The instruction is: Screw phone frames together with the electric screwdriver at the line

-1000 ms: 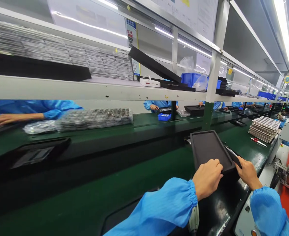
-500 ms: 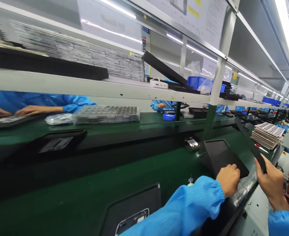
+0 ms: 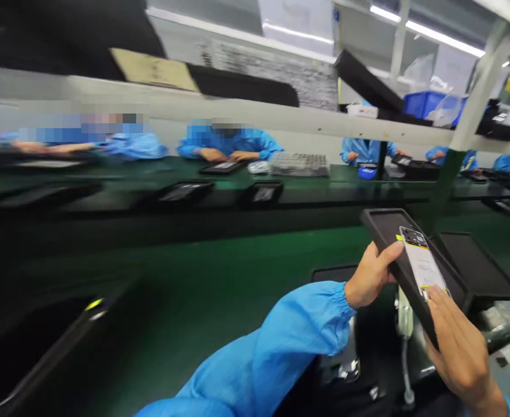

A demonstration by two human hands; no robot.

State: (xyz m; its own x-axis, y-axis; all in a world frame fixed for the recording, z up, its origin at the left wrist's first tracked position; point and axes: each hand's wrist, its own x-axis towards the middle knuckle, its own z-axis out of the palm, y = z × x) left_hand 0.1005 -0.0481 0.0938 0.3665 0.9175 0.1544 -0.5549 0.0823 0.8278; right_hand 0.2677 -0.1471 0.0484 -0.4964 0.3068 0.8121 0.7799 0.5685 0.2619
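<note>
A shallow black tray [image 3: 378,223] is held tilted above the bench. Lying in it is a phone back part [image 3: 424,263] with a camera block at its top end, a pale face and yellow tabs. My left hand [image 3: 373,275] grips the tray's left edge, thumb on top beside the phone part. At the near end, my right hand [image 3: 461,341] holds the tray, its fingers laid over the phone part's lower end. Another black tray [image 3: 476,263] rests on the bench just right of the held one.
Below my hands lie a pale green handled tool [image 3: 404,315] and a blurred phone part [image 3: 348,365]. A dark tray [image 3: 41,347] is blurred at lower left. Across the green bench [image 3: 237,255], people in blue work behind several black trays [image 3: 263,193]. A post [image 3: 458,133] supports the shelf.
The view has swung left. My hands, formerly at separate dark trays on the right, now both hold one tray carrying a phone part.
</note>
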